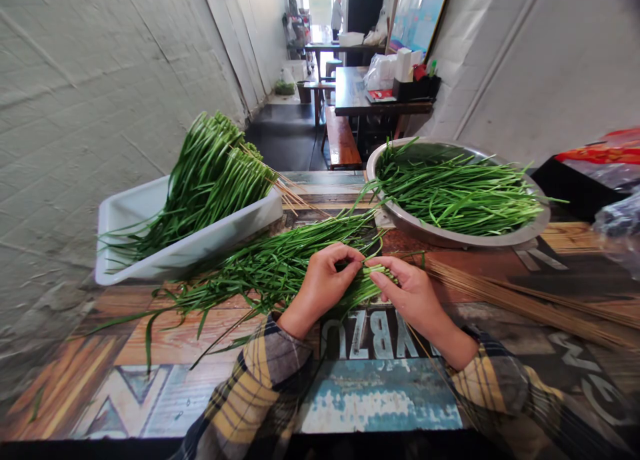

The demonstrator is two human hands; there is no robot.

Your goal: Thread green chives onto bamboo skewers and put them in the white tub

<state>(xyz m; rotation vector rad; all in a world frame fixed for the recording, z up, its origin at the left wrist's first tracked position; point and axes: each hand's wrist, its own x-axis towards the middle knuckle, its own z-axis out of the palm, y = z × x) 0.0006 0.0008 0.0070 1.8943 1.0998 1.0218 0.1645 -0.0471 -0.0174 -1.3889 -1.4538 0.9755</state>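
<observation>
A loose pile of garlic chives (pixel 270 260) lies across the table in front of me, leaves to the left and pale stem ends at the right. My left hand (pixel 327 283) rests over the pile, its thumb and index finger pinched at the stem ends. Close against it, my right hand (pixel 413 293) has its thumb and index finger around the pale stems, fingertips nearly meeting the left ones. A thin bamboo skewer (pixel 425 343) slants down from under the right hand; whether the fingers grip it is hidden.
At left, a white plastic tray (pixel 200 247) holds chives threaded on skewers. A metal basin (pixel 457 237) of loose chives stands at back right. Bamboo skewers (pixel 520 303) lie right on the printed tabletop (pixel 380 397). Beyond are a bench (pixel 341 140), another table (pixel 353 90) and a distant person (pixel 337 15).
</observation>
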